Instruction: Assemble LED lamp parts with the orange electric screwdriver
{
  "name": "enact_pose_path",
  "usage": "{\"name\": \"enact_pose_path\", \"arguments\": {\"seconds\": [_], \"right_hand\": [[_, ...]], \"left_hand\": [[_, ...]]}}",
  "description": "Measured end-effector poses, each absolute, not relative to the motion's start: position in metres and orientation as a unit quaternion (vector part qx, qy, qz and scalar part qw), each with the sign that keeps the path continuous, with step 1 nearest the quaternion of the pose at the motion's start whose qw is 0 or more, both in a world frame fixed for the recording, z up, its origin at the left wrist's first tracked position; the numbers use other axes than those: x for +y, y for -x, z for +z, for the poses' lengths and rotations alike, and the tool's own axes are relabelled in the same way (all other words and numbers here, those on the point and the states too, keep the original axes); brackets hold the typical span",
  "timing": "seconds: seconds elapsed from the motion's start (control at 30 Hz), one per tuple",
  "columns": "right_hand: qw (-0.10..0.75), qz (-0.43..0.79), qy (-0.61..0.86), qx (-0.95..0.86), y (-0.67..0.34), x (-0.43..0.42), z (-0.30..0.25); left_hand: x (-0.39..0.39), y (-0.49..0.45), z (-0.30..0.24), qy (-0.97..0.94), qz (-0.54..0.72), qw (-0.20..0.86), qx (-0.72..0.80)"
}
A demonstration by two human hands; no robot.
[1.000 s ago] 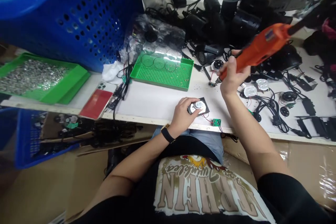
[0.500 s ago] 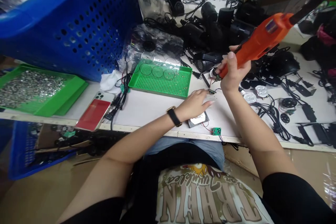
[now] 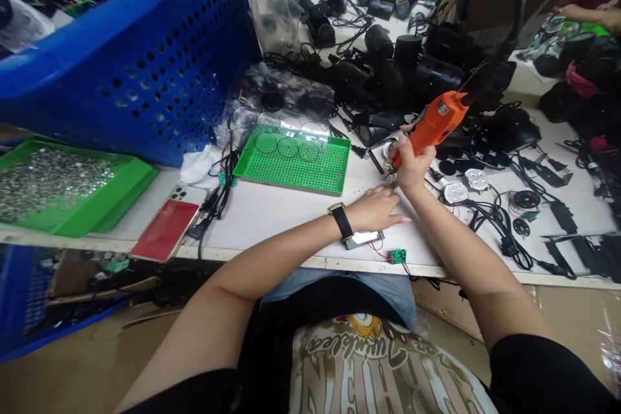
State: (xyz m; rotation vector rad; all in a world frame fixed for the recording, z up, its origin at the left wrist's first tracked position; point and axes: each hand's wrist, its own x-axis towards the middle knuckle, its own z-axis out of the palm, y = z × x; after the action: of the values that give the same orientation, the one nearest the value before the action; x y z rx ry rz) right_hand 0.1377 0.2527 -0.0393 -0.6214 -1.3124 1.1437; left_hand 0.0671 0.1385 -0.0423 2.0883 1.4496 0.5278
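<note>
My right hand is wrapped round an orange electric screwdriver, which tilts with its tip down toward the table. My left hand lies low over the white tabletop, fingers stretched forward and thumb apart. Its fingertips are close to the screwdriver's tip, and whatever lies under them is hidden. Below that hand a flat grey-edged panel is partly covered by it. Thin wires run from the panel to a small green circuit board at the table's front edge.
A green perforated tray with small screws stands ahead, beside a large blue basket. At left are a red-backed phone and a green tray of small metal parts. Black lamp housings and cables fill the back and right.
The screwdriver has come lower and nearer, its body swung less far to the right. My left hand has shifted slightly right, its fingertips now by the tip. The camera view has moved a little.
</note>
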Motion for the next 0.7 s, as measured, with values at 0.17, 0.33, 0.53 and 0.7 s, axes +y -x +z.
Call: {"name": "enact_pose_path", "arguments": {"seconds": [0.17,0.33,0.53,0.7], "right_hand": [[0.626,0.511,0.24,-0.537,-0.139,0.243,-0.019],[0.649,0.522,0.201,-0.516,-0.145,0.203,0.026],[0.649,0.509,0.201,-0.528,-0.156,0.158,0.047],[0.66,0.488,0.194,-0.537,-0.165,0.134,0.053]], "left_hand": [[0.136,-0.041,-0.029,-0.723,0.26,0.312,0.558],[0.111,-0.021,-0.014,-0.647,0.364,0.224,0.631],[0.073,-0.039,-0.01,-0.649,0.429,0.214,0.59],[0.048,-0.049,-0.018,-0.551,0.537,0.318,0.554]]}}
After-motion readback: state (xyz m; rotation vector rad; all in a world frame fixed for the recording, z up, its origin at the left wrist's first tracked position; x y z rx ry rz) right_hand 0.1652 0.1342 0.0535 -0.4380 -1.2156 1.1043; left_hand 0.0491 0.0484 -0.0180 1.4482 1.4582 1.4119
